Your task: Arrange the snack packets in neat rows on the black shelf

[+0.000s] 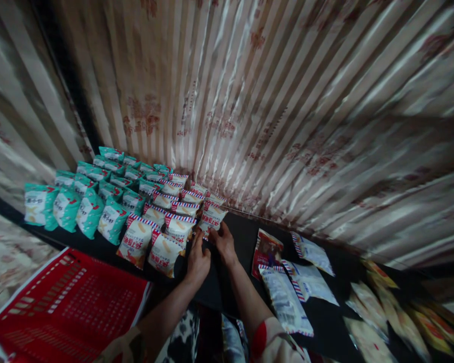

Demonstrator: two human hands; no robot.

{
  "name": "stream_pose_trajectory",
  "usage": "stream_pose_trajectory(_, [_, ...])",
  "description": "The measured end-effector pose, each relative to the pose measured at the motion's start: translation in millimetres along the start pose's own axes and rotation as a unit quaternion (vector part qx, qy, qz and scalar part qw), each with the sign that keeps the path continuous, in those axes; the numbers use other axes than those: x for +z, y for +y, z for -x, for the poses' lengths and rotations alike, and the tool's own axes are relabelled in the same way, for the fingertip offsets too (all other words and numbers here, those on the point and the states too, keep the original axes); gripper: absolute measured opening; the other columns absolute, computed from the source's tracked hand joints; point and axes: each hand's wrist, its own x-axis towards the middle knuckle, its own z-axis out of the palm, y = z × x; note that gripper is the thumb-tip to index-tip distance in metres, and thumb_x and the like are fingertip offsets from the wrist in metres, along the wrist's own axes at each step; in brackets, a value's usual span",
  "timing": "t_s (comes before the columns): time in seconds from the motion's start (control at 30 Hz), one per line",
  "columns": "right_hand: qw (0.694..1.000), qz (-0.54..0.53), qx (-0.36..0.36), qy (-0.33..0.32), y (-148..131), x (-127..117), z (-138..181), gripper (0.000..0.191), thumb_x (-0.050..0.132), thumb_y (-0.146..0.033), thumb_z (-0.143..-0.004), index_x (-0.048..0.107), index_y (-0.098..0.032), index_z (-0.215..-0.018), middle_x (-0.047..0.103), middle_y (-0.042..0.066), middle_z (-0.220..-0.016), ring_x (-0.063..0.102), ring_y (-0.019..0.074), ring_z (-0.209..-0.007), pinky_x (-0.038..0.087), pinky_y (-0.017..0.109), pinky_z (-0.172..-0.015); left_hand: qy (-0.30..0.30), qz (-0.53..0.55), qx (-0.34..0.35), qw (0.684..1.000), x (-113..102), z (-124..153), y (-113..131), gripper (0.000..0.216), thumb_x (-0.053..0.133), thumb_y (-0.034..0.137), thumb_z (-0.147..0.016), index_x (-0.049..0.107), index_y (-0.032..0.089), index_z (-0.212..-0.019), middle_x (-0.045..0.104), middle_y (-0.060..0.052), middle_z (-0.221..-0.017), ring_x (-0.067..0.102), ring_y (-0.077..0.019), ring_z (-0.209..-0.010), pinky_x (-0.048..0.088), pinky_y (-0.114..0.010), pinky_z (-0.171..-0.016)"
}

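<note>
Both hands are at a white-and-red snack bag [213,216], which stands at the right end of a group of similar bags. My left hand [199,258] has its fingers at the bag's lower left edge. On its lower right side, my right hand [225,244] grips with the fingers bent. Just left of my hands stand several matching bags, among them a front one [166,252] and its neighbour [135,241]. Farther left, several teal snack bags [113,220] stand in rows.
A red plastic basket [73,297] sits at the front left. Right of my hands, a dark red packet [267,248] and several striped-edge bags [285,300] lie on the black table [234,227]. Blurred packets [386,312] lie at far right. A patterned curtain [257,101] hangs behind.
</note>
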Motion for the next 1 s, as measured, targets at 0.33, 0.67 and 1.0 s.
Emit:
stream_pose_trajectory(0.33, [0.994, 0.104, -0.031, 0.007, 8.8, 0.4, -11.0, 0.028, 0.064, -0.034, -0.066, 0.066, -0.023, -0.092, 0.066, -0.004, -0.069, 0.059, 0.0148, -0.061, 0.047, 0.027, -0.061, 0.002, -0.046, 0.042, 0.998, 2.9, -11.7, -10.5, 0.06, 0.045, 0.004, -0.069, 0.049, 0.016, -0.127, 0.04, -0.007, -0.142, 0.035, -0.0202, -0.132, 0.028, -0.036, -0.111])
stream_pose_trajectory(0.67, [0.982, 0.11, -0.102, 0.116, 3.7, -33.6, 35.6, 0.04, 0.068, -0.036, -0.065, 0.066, -0.02, -0.102, 0.065, 0.009, -0.108, 0.056, 0.0257, -0.104, 0.037, 0.043, -0.098, -0.006, -0.077, 0.057, 0.995, -1.5, -3.3, -7.2, 0.061, 0.042, 0.003, -0.071, 0.046, 0.019, -0.13, 0.038, -0.005, -0.144, 0.04, -0.0203, -0.129, 0.029, -0.036, -0.111])
stream_pose_trajectory(1.0, [0.836, 0.472, -0.192, 0.201, 1.4, -157.2, 121.9, 0.04, 0.055, -0.04, -0.073, 0.064, -0.021, -0.107, 0.058, 0.015, -0.122, 0.034, 0.0371, -0.126, 0.024, 0.058, -0.101, 0.003, -0.077, 0.047, 0.996, 2.4, 47.9, 9.5, 0.045, 0.041, 0.003, -0.074, 0.057, 0.018, -0.114, 0.048, -0.01, -0.132, 0.057, -0.0185, -0.109, 0.042, -0.034, -0.099])
